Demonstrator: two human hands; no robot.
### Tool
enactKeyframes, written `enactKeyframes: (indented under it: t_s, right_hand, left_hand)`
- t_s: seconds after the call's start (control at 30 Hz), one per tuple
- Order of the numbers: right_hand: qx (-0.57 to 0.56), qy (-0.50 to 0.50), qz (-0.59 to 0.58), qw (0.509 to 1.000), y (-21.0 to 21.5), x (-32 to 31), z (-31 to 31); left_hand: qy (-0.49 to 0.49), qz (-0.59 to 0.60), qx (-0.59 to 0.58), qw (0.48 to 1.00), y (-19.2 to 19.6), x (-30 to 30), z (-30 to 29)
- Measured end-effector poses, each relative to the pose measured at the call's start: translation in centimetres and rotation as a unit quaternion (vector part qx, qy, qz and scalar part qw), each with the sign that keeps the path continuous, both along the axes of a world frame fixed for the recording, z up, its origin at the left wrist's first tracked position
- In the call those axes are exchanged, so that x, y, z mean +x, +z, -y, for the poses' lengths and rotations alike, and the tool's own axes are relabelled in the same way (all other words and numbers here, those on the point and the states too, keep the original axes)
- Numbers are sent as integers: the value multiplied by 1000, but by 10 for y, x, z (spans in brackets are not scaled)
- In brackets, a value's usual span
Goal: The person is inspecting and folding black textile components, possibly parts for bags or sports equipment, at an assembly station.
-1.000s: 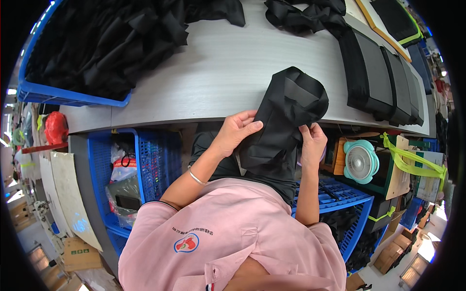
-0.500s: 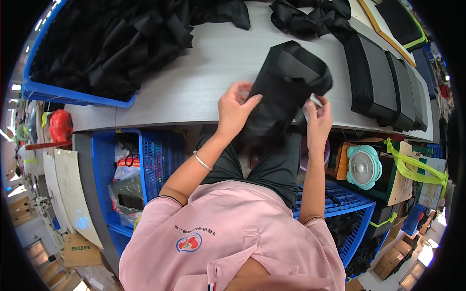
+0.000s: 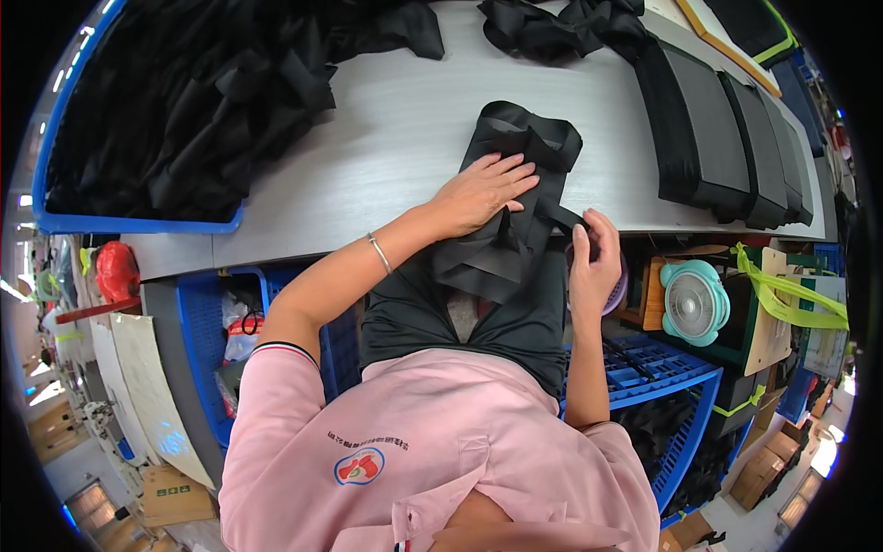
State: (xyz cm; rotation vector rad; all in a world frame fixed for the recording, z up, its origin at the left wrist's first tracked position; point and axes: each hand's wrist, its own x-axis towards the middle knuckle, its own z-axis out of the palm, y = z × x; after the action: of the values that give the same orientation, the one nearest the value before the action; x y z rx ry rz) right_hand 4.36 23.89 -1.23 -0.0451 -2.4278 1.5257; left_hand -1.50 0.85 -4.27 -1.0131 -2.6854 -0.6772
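A black fabric bag (image 3: 515, 156) lies on the grey table (image 3: 386, 147), its lower part hanging over the near edge toward my lap. My left hand (image 3: 483, 191) presses flat on the bag, fingers spread. My right hand (image 3: 593, 262) is closed on a black strap (image 3: 561, 216) of the bag, just off the table edge.
A blue crate (image 3: 138, 110) heaped with black fabric sits at the left. Flat black folded bags (image 3: 727, 138) are lined up at the right, with loose black straps (image 3: 552, 23) behind. Blue crates (image 3: 662, 377), a small teal fan (image 3: 694, 302) and cardboard boxes stand below the table.
The bag has gone from being held up in front of me to lying on the table. My left hand now presses it flat, and my right hand has dropped to the strap.
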Motion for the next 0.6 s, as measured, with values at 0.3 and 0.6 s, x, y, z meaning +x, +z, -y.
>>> enactKeyframes:
  t_s: [0.3,0.6]
  right_hand:
    - [304,102,-155,934,-10,28,18]
    - [12,-154,-56,986,-13,27,-78]
  left_hand:
    - [39,23,-38,998,4,4,-18]
    - [57,28,-79,995,5,20,-19]
